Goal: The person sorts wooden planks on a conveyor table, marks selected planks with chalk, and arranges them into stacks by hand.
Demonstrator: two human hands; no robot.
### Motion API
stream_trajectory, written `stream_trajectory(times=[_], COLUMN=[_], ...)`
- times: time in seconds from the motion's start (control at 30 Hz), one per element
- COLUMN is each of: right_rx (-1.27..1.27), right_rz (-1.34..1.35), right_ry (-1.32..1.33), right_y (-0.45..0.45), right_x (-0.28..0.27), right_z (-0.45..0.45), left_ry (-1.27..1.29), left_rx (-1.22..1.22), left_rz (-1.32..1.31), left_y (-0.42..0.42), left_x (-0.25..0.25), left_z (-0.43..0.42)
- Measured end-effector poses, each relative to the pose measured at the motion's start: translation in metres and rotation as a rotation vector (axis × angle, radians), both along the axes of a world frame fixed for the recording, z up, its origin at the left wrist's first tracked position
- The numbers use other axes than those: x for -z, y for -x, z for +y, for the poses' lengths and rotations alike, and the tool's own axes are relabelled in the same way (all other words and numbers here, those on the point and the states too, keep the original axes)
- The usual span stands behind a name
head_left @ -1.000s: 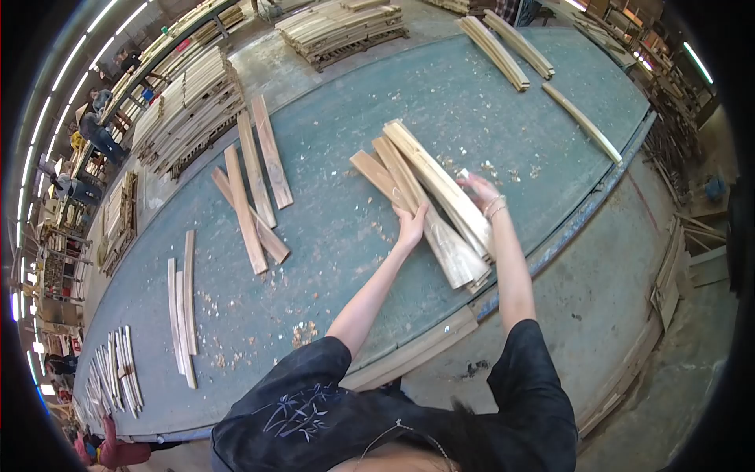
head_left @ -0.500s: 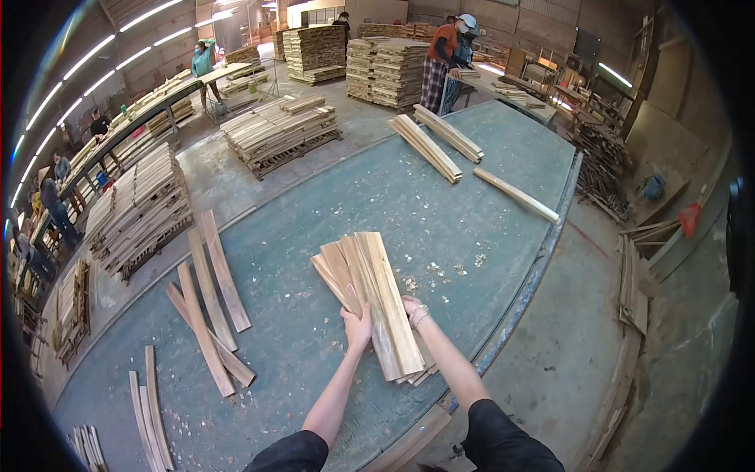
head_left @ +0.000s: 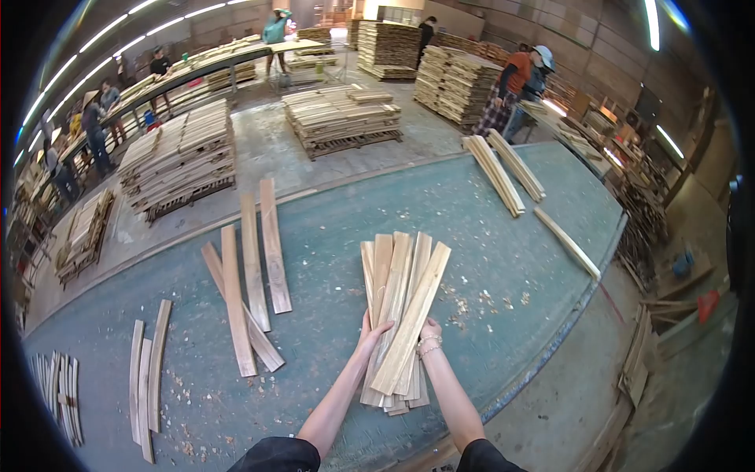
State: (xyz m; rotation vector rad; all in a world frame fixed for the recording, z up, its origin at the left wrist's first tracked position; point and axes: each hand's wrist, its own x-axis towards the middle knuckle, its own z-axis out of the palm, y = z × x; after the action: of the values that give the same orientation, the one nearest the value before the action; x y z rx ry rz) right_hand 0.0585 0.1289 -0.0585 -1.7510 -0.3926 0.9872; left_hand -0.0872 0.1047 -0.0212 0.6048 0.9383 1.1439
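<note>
Head view: strong fisheye. I see the table (head_left: 338,212) edge bowed into a curve, and black vignetting closing all four corners. Light comes from rows of ceiling tubes (head_left: 98,35), upper left, plus one blown-out tube (head_left: 652,23) at upper right. Bluish flare streaks both upper corners. Bright glare at top centre, around the far doorway area. Mid-frame: moderate, even, faint soft shadows. Right side dimmer, brownish. I read wood grain at centre; distant workers (head_left: 275,35) look soft, small. Far left edge smeared.
</note>
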Motion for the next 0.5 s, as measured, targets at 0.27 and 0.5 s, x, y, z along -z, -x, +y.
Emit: stream_trajectory(times=[0.27,0.5], right_rx=[-0.123,-0.047], right_rz=[0.245,0.215], right_ry=[-0.194,-0.143], right_y=[0.085,0.149], right_x=[-0.026,0.034], right_z=[0.133,0.242], left_ry=[-0.242,-0.318], left_rx=[-0.172,-0.223], left_rz=[0.040,-0.310], left_y=[0.076,0.133], left_x=[-0.023,0.031], left_z=[0.105,0.184])
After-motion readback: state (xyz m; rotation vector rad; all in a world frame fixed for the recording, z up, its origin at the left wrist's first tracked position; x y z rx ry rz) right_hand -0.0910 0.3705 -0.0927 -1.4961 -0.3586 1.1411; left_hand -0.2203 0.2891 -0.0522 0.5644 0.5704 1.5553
